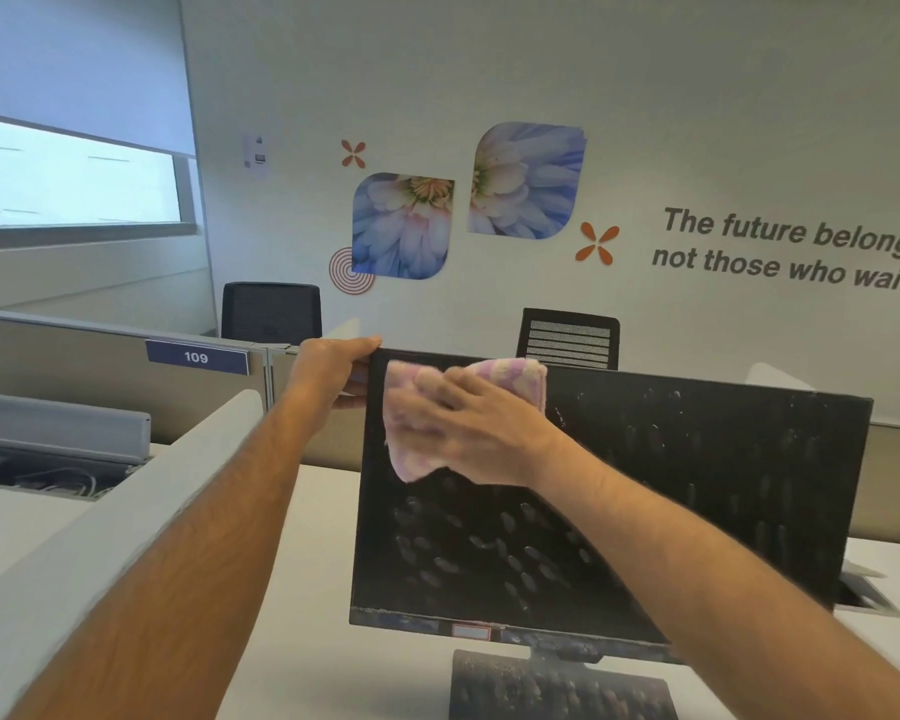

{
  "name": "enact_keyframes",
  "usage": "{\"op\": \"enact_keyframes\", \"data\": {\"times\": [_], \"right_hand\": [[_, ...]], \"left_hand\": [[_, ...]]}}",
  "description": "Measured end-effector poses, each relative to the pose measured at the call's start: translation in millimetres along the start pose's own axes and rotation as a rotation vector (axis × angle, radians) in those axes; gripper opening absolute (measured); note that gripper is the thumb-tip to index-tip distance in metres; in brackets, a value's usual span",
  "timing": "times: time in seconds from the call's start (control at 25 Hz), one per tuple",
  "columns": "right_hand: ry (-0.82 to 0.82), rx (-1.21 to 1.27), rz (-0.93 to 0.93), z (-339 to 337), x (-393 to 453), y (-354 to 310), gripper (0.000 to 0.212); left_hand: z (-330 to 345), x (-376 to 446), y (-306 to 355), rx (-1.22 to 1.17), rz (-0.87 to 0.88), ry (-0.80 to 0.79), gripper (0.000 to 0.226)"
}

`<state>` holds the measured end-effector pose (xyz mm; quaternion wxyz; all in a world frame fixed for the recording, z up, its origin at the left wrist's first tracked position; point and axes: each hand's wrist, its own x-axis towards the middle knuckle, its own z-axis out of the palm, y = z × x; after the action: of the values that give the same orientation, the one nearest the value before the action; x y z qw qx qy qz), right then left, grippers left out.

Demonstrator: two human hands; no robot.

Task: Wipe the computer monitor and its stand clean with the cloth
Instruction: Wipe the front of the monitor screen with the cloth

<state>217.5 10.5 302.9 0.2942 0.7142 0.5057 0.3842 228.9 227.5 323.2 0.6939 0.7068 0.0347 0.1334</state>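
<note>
Your left hand (333,371) grips the monitor (697,485) at its corner; your right hand (474,433), fingers blurred but straight, presses the cloth (406,454) on it; the stand (557,688) is cut off below

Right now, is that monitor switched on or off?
Apparently off: the monitor shows a dark screen with only pale smudges, no image.
</note>
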Motion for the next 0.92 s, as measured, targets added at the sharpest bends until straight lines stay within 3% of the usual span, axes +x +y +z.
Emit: {"op": "enact_keyframes", "data": {"times": [0.08,0.12,0.16,0.24,0.28,0.32,0.4,0.44,0.56,0.6,0.72,0.76,0.88,0.92], "right_hand": [[0.106,0.102,0.353,-2.9,-2.9,7.1,0.05],[0.136,0.109,0.432,-3.4,-2.5,5.4,0.05],[0.102,0.073,0.366,-1.3,-1.4,0.3,0.051],[0.0,-0.012,0.013,1.1,-6.9,-7.8,0.054],[0.002,-0.025,-0.051,1.0,-10.8,-4.0,0.055],[0.008,-0.011,0.031,2.2,-14.0,2.8,0.056],[0.099,0.088,0.401,-0.8,-15.9,11.5,0.055],[0.118,0.085,0.46,-0.2,-14.4,9.4,0.055],[0.008,-0.038,0.032,2.4,-22.7,-3.9,0.058],[0.008,-0.03,0.018,1.3,-26.8,2.4,0.058],[0.081,0.08,0.436,-8.0,-33.5,20.9,0.052],[0.07,0.076,0.43,-6.4,-35.8,18.8,0.052],[-0.023,0.002,0.067,-2.4,-53.8,13.1,0.059],[0.006,0.01,0.133,-2.7,-59.4,19.2,0.059]], "left_hand": [[3.8,-1.4,1.1,0.0,0.007,0.026,0.029],[5.3,-1.6,1.6,0.005,0.008,0.045,0.03],[5.7,-2.1,1.8,0.004,0.005,0.063,0.03],[5.5,-1.7,-0.3,-0.005,-0.009,0.089,0.032],[5.9,-1.1,-2.1,0.002,-0.013,0.098,0.033],[7.5,-0.9,-3.0,0.019,-0.009,0.108,0.034],[10.9,-0.6,-3.2,0.068,0.012,0.15,0.035],[11.7,-0.2,-3.2,0.084,0.018,0.174,0.035],[10.4,0.7,-5.0,0.11,0.006,0.181,0.034],[10.0,0.4,-5.9,0.133,0.014,0.181,0.033],[14.1,1.0,-4.5,0.363,0.211,0.241,0.027],[17.0,0.8,-1.6,0.451,0.286,0.261,0.027],[30.8,0.4,12.5,0.638,0.456,0.22,0.034],[37.4,0.2,16.9,0.715,0.511,0.183,0.036]]}}
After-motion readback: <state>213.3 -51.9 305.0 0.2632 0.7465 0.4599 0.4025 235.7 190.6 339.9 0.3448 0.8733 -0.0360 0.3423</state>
